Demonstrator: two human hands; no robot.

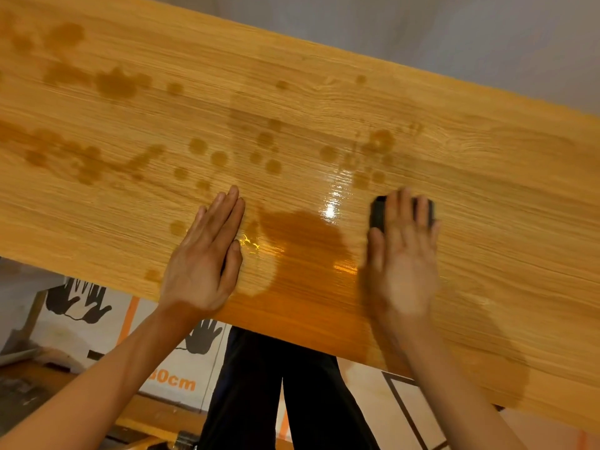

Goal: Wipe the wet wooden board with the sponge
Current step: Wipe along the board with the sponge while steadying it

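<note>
There is one view only, from a wide-angle camera worn on the person's head. It looks forward and steeply down, close over the wooden board (pixel 324 108), which fills most of the picture and runs tilted from upper left to lower right. Both hands (pixel 207 254) come in from the bottom edge with the forearms, near the lens. Below the board's near edge the view reaches straight down to the person's dark trousers (pixel 279 394) and the floor (pixel 65 362). Edges bend slightly.
</note>
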